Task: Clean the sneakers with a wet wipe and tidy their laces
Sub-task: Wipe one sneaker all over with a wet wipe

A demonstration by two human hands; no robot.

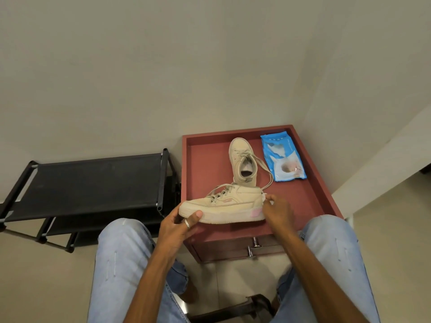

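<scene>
Wiping the heel of the near sneaker point(224, 207) at the near edge of the tabletop point(205, 164), right hand point(278, 209) fingers pinching a white wipe point(265, 197), left hand point(179, 222) fingers curled round the toe. Next, likely: turn it to reach the other side, keeping the toe grip firm.

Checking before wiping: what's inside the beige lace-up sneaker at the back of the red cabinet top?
Inside the rear beige sneaker only a grey insole shows; the toe end is hidden under its laces.
</scene>
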